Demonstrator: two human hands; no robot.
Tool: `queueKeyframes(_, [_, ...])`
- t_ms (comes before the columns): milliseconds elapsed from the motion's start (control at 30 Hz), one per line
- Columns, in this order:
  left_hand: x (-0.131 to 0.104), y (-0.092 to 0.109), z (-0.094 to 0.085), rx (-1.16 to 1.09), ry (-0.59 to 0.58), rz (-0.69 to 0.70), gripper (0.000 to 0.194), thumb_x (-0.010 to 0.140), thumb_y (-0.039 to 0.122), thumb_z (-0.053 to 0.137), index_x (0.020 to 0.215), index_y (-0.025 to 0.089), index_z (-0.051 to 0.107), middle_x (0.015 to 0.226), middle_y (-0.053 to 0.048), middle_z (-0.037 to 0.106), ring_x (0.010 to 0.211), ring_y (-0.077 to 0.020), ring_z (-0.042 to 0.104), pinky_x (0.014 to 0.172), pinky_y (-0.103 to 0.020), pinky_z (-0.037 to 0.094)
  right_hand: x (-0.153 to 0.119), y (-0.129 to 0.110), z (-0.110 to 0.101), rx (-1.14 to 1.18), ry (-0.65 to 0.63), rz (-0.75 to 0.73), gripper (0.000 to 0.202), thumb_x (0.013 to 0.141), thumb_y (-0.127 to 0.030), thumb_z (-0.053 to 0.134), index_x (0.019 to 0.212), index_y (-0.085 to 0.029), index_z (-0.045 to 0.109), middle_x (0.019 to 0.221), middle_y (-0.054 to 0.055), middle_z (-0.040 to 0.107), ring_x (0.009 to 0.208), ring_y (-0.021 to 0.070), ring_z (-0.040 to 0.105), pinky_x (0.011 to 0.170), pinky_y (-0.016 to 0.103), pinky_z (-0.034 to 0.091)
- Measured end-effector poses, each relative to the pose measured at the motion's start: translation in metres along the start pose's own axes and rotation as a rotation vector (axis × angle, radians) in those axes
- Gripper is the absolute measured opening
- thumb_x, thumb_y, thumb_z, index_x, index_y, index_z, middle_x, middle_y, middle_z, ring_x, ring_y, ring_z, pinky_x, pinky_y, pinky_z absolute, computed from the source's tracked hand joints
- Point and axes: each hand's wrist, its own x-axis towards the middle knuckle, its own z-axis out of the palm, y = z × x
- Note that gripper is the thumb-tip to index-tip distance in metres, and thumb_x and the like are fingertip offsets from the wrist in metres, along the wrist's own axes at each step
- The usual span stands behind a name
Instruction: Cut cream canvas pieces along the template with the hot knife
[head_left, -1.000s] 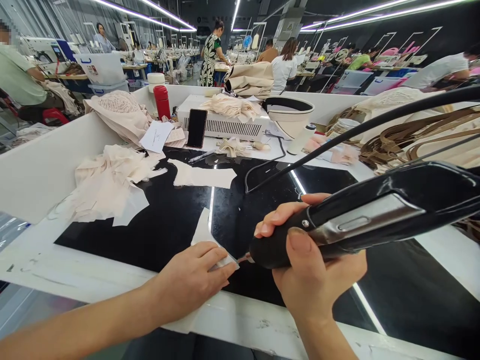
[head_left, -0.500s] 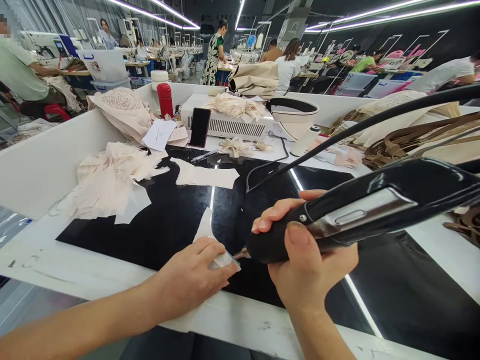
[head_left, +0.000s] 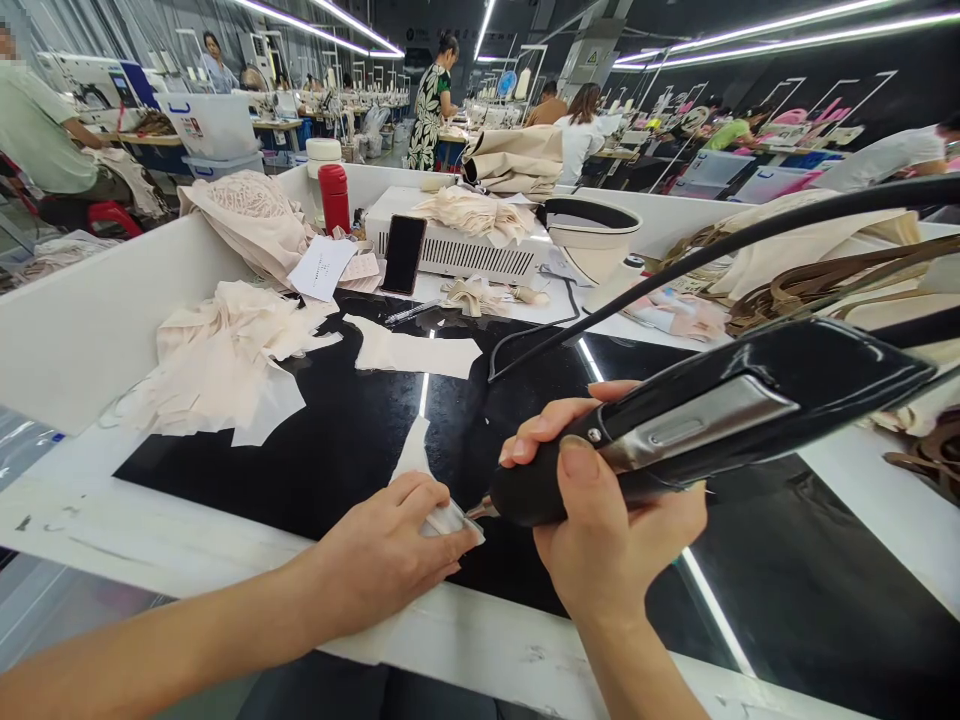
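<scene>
My left hand point(head_left: 397, 550) is closed over a small cream fabric piece point(head_left: 411, 455) near the front edge of the black board point(head_left: 330, 480). A stiff, clear-looking edge point(head_left: 474, 533) shows under its fingertips; what it belongs to is mostly hidden. In my right hand point(head_left: 615, 530) is a black corded hand tool point(head_left: 705, 420) with a silver panel, fingers wrapped around its thick front end. Its narrow metal tip point(head_left: 484, 509) points left, at the edge of the piece under my left fingers. Farther back on the board lies another cream fabric piece point(head_left: 416, 352).
Loose cream fabric pieces point(head_left: 217, 350) are heaped at the left. Behind the board are a phone point(head_left: 403, 255), a red bottle point(head_left: 334, 198) and a vented white box point(head_left: 465, 255). The tool's black cable point(head_left: 720, 240) arcs across the right. Other people work farther off.
The rear of the tool has swung slightly left and down, while its tip stays by the fabric edge. My left hand keeps its hold; the whole view has shifted a little.
</scene>
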Motion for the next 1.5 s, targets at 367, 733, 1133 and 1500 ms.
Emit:
queueKeyframes(367, [0.001,0.000,0.004,0.019,0.000,0.004,0.026,0.101,0.020,0.064,0.127,0.019,0.067,0.111,-0.013,0.060,0.104,-0.0264,0.061,0.092,-0.041,0.063,0.003,0.006,0.008,0.015,-0.001,-0.007,0.034,0.086,-0.033,0.083,0.110,-0.025,0.062,0.078,-0.005,0.069,0.056,0.0137,0.066,0.053,0.030,0.055])
queueKeyframes(733, [0.003,-0.017,-0.014,0.069,-0.002,0.089,0.020,0.106,0.031,0.060,0.114,0.012,0.062,0.113,-0.014,0.066,0.113,-0.0259,0.063,0.104,-0.042,0.058,0.001,0.005,0.007,0.008,0.003,-0.001,0.036,0.083,-0.033,0.085,0.109,-0.025,0.062,0.077,-0.006,0.069,0.055,0.0138,0.065,0.054,0.029,0.055])
queueKeyframes(1133, [-0.002,-0.044,-0.015,0.067,-0.087,0.120,0.020,0.109,0.031,0.055,0.117,0.013,0.063,0.114,-0.010,0.068,0.107,-0.0213,0.066,0.096,-0.033,0.059,-0.001,0.002,0.006,-0.025,0.009,-0.024,0.036,0.083,-0.035,0.087,0.108,-0.025,0.064,0.077,-0.004,0.070,0.055,0.0157,0.065,0.053,0.031,0.057])
queueKeyframes(1500, [0.004,-0.015,-0.016,0.157,-0.016,0.301,0.021,0.108,0.026,0.058,0.116,0.008,0.066,0.103,-0.010,0.070,0.105,-0.0211,0.068,0.104,-0.035,0.056,-0.002,0.000,0.009,-0.028,0.025,0.007,0.040,0.079,-0.041,0.089,0.106,-0.026,0.063,0.075,-0.005,0.070,0.053,0.0149,0.065,0.050,0.031,0.057])
